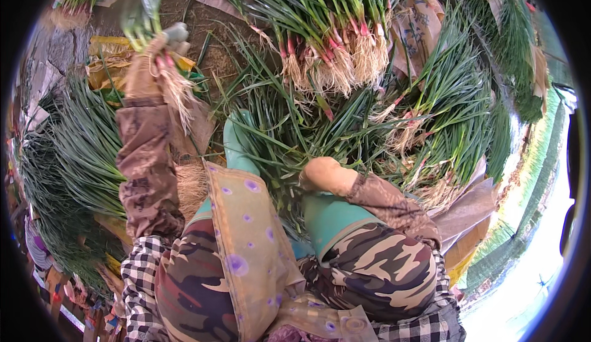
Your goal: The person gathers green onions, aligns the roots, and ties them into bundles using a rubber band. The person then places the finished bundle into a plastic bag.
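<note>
My left hand (145, 71), blurred by motion and in a tan glove, is closed around a bunch of green onions (175, 87) at the upper left. Their pale roots hang down past the wrist and the green leaves point away from me. My right hand (329, 176), also in a tan glove, is bent down over my right green boot (335, 216), just above loose green leaves (289, 136). Its fingers are hidden beneath it. Ahead lies a thick pile of green onions (335, 40) with reddish stems and whitish roots toward me.
More green onions (452, 102) lie to the right, and a large heap (83, 145) sits at the left. A yellow sack (108, 62) lies beyond my left forearm. Brown paper sheeting (418, 28) shows under the onions. A spotted apron (243, 231) covers part of my lap.
</note>
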Available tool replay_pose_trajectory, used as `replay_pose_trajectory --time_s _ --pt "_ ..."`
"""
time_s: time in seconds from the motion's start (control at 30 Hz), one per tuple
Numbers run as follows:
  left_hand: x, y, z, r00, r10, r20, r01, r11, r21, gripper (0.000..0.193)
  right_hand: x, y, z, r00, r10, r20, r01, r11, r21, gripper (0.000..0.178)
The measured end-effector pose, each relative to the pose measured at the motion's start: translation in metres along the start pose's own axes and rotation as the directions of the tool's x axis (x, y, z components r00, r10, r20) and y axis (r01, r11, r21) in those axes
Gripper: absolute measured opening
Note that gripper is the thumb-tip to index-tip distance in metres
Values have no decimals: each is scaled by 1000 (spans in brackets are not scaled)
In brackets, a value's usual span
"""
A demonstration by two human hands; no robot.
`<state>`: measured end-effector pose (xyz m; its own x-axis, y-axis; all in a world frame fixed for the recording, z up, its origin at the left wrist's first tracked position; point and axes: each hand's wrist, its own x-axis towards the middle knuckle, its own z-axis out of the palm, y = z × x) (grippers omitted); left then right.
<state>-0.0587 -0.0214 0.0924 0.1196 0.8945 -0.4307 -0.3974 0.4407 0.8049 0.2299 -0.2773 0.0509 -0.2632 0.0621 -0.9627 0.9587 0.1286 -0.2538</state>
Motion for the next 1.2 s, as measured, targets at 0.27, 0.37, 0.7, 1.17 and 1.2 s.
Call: replay_pose_trajectory --time_s 0.27,0.37,0.7,1.17,1.2 --pt "12 -34 51 943 -219 250 288 914 -285 56 -68 63 -117 -126 149 -981 110 985 135 31" --pt "-6 -76 98 852 -373 366 477 842 -252 59 -39 91 -144 137 334 -933 -160 937 312 34" --pt "-53 -114 121 851 -425 309 467 881 -77 39 -73 62 -109 613 218 -759 766 73 639 19" --pt "-71 -115 114 896 -385 223 355 920 163 20 -61 34 -116 741 136 -658 611 272 744 34" --pt "-71 -117 114 905 -360 228 311 923 227 19 -63 36 -127 759 170 -628 620 105 777 37"
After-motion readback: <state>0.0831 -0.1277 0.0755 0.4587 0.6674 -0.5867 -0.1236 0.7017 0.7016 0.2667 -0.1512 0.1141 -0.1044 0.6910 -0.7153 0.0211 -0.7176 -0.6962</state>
